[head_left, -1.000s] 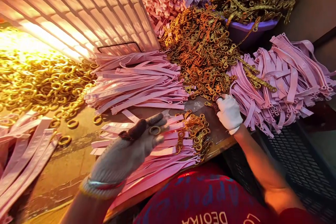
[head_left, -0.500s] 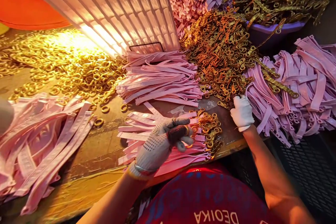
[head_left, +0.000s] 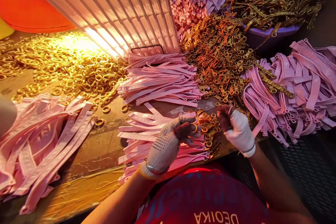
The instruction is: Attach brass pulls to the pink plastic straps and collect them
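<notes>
My left hand, in a dotted white glove with dark-stained fingers, pinches a gold ring at its fingertips. Beneath it lies a row of pink straps, whose right ends carry gold links. Just right of those links, my right hand is raised in a white glove with dark fingertips. Its fingers are pressed together; whatever they may hold is too small to make out. Behind my right hand rises a heap of small gold links.
Loose gold rings spread across the table's left side. Further pink straps lie in a bundle, a left pile and a right pile. A ribbed translucent panel stands at the back. A purple basin holds gold braided strips.
My right hand has come away from the edge of the gold link heap, moving left and towards my body. My left hand has shifted slightly right, still with the ring.
</notes>
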### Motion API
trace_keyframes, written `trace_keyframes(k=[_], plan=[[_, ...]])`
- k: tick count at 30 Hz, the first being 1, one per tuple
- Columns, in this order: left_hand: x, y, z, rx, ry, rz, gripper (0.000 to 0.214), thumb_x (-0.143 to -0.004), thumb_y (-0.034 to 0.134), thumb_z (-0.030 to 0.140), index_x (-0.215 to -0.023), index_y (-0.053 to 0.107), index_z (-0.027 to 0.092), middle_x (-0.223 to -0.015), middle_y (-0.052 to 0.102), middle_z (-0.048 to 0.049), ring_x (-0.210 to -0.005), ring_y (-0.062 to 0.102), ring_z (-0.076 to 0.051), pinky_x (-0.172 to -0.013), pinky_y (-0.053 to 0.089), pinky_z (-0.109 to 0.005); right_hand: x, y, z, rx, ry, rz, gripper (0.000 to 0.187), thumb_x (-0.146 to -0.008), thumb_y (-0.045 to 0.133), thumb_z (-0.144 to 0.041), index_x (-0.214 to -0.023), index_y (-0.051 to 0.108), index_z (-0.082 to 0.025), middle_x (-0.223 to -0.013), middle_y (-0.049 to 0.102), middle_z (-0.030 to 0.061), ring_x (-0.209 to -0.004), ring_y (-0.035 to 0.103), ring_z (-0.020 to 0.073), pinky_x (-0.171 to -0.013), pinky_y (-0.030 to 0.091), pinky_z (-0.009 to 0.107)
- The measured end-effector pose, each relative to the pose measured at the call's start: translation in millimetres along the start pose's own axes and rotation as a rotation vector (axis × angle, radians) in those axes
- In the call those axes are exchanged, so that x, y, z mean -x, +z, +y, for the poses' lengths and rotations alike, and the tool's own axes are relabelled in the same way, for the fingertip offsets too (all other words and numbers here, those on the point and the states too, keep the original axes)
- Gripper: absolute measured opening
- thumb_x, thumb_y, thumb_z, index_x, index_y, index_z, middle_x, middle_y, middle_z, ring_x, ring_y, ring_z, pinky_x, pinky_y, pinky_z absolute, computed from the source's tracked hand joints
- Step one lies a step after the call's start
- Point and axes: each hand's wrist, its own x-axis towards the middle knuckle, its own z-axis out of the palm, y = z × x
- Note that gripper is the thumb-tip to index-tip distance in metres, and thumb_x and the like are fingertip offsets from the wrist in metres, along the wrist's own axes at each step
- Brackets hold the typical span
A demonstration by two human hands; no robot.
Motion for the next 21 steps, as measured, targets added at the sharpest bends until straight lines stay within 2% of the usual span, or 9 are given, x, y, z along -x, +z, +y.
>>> trace_keyframes(k=[2, 4, 6, 8, 10, 12, 15, 18, 21], plan=[[0, 3.8, 1, -0.078, 0.055, 0.036, 0.045, -0.087, 0.071, 0.04, -0.123, 0.067, 0.012, -0.1, 0.075, -0.0131, -0.078, 0.072, -0.021, -0.06, 0.056, -0.026, -1, 5, -28, 0.047, -0.12, -0.13, 0.038, -0.095, 0.051, -0.014, -0.132, 0.055, -0.017, -0.11, 0.069, 0.0122, -0.095, 0.067, 0.0238, -0.082, 0.056, 0.036], [0, 6.4, 2, -0.149, 0.111, 0.055, 0.042, -0.088, 0.07, 0.04, -0.119, 0.071, 0.013, -0.108, 0.074, -0.0132, -0.083, 0.071, -0.022, -0.069, 0.059, -0.031, -4, 14, -48, 0.127, -0.168, -0.2, 0.025, -0.099, 0.05, -0.018, -0.12, 0.062, -0.016, -0.097, 0.07, 0.0116, -0.083, 0.066, 0.0232, -0.073, 0.056, 0.035], [1, 8.3, 3, -0.198, 0.162, 0.051, 0.036, -0.087, 0.071, 0.038, -0.114, 0.074, 0.015, -0.116, 0.073, -0.0126, -0.094, 0.071, -0.024, -0.083, 0.06, -0.034, -7, 22, -57, 0.149, -0.158, -0.208, 0.021, -0.103, 0.045, -0.02, -0.103, 0.065, -0.017, -0.083, 0.068, 0.0085, -0.071, 0.063, 0.0209, -0.066, 0.054, 0.033], [3, 9.0, 4, -0.212, 0.179, 0.018, 0.035, -0.088, 0.071, 0.037, -0.115, 0.074, 0.016, -0.119, 0.072, -0.0118, -0.101, 0.069, -0.025, -0.089, 0.058, -0.035, -6, 27, -57, 0.084, -0.153, -0.188, 0.022, -0.101, 0.042, -0.017, -0.104, 0.064, -0.017, -0.086, 0.068, 0.0083, -0.076, 0.065, 0.0208, -0.071, 0.056, 0.033], [6, 8.1, 3, -0.212, 0.176, -0.026, 0.036, -0.088, 0.071, 0.038, -0.117, 0.071, 0.017, -0.112, 0.073, -0.0105, -0.095, 0.069, -0.023, -0.083, 0.058, -0.033, -1, 29, -53, -0.005, -0.164, -0.146, 0.032, -0.096, 0.043, -0.013, -0.124, 0.057, -0.015, -0.105, 0.069, 0.0128, -0.097, 0.067, 0.0235, -0.085, 0.057, 0.036], [8, 5.7, 0, -0.263, 0.193, -0.027, 0.029, -0.088, 0.072, 0.038, -0.107, 0.07, 0.017, -0.095, 0.073, -0.0071, -0.079, 0.066, -0.018, -0.069, 0.055, -0.027, 4, 28, -51, -0.091, -0.131, -0.089, 0.05, -0.092, 0.044, -0.011, -0.142, 0.044, -0.015, -0.123, 0.066, 0.0156, -0.114, 0.064, 0.0249, -0.096, 0.055, 0.039], [9, 2.4, -2, -0.442, 0.257, 0.003, 0.022, -0.088, 0.07, 0.038, -0.086, 0.065, 0.017, -0.071, 0.064, -0.0016, -0.06, 0.053, -0.011, -0.055, 0.044, -0.021, 6, 26, -55, -0.08, -0.028, -0.097, 0.058, -0.087, 0.047, -0.011, -0.145, 0.04, -0.017, -0.128, 0.065, 0.0156, -0.118, 0.063, 0.026, -0.099, 0.054, 0.04], [6, 2.7, 1, -0.434, 0.209, -0.041, 0.029, -0.089, 0.067, 0.042, -0.076, 0.058, 0.018, -0.062, 0.054, 0.0013, -0.052, 0.043, -0.009, -0.048, 0.036, -0.02, -1, 25, -62, 0.176, 0.002, -0.237, 0.045, -0.077, 0.054, -0.015, -0.121, 0.058, -0.011, -0.111, 0.067, 0.0186, -0.102, 0.065, 0.0315, -0.089, 0.054, 0.044], [0, 3.8, 6, -0.253, 0.022, -0.032, 0.034, -0.086, 0.068, 0.045, -0.074, 0.05, 0.019, -0.058, 0.046, 0.004, -0.048, 0.037, -0.007, -0.043, 0.028, -0.019, -8, 29, -67, 0.417, -0.037, -0.306, 0.014, -0.075, 0.058, -0.022, -0.087, 0.062, -0.016, -0.08, 0.063, 0.0122, -0.072, 0.06, 0.0278, -0.067, 0.049, 0.04]])
